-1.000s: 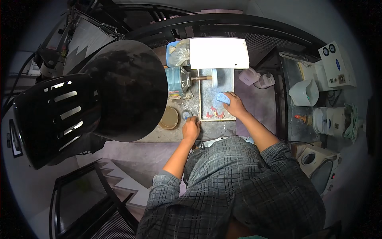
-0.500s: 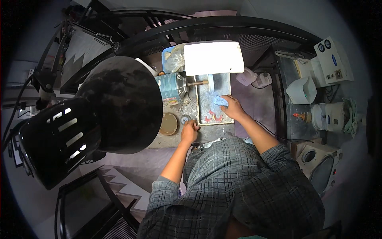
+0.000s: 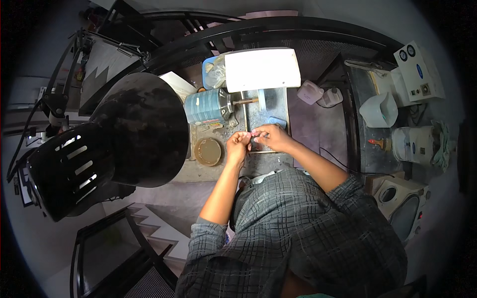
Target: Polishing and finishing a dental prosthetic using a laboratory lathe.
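Note:
My left hand (image 3: 237, 148) and my right hand (image 3: 272, 139) meet over the near end of a shallow, pale-rimmed tray (image 3: 263, 152). Pinched between the fingertips of both is a small pink, denture-like piece (image 3: 255, 134), mostly covered by the fingers. Just beyond my right hand a blue block (image 3: 276, 120) rests in the tray. Farther back, a round buffing wheel (image 3: 262, 101) sits on the shaft of a blue-green bench motor (image 3: 204, 107). The tray floor under my hands is largely hidden.
A black lamp shade (image 3: 141, 129) hangs close on the left. Beside my left hand stands a round bowl (image 3: 207, 152) of murky liquid. A white hood (image 3: 262, 68) covers the tray's far end. Plastic jugs (image 3: 310, 92) and a side bench (image 3: 380, 149) with equipment are on the right.
My right hand has let go of the blue block, leaving it in the tray, and moved left. My left hand has come up from beside the bowl; both now pinch the pink piece.

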A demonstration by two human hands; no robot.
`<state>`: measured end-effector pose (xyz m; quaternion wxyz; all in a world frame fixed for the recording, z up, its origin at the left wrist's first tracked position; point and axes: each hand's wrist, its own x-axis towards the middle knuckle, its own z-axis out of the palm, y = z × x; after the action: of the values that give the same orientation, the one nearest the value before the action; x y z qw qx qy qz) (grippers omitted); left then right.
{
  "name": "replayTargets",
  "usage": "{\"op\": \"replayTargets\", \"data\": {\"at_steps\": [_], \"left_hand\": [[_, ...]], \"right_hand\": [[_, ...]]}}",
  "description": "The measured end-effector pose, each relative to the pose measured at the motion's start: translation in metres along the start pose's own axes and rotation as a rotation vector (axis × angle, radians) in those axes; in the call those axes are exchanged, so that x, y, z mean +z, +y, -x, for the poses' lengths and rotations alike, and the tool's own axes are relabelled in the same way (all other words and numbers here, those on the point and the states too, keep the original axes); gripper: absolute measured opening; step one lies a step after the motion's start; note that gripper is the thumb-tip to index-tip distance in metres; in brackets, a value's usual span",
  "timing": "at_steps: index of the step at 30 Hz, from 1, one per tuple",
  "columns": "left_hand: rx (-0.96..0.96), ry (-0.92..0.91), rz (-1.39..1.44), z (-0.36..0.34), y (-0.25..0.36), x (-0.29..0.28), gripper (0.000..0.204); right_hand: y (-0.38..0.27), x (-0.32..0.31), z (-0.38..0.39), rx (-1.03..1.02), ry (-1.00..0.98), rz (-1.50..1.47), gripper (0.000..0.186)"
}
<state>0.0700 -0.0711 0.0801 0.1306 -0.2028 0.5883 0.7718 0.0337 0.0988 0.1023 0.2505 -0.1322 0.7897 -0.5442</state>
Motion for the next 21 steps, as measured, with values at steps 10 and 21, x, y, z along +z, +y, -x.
{"op": "replayTargets", "data": {"at_steps": [10,21], "left_hand": [[0.117,-0.082,-0.001,-0.05,-0.015,0.031,0.01],[0.048,-0.006,0.173,-0.076,-0.026,0.049,0.004]], "right_hand": [[0.044,-0.01,-0.031,0.111,0.192,-0.295,0.018],[0.054,-0.016,-0.046,0.255,0.328,-0.424,0.016]]}}
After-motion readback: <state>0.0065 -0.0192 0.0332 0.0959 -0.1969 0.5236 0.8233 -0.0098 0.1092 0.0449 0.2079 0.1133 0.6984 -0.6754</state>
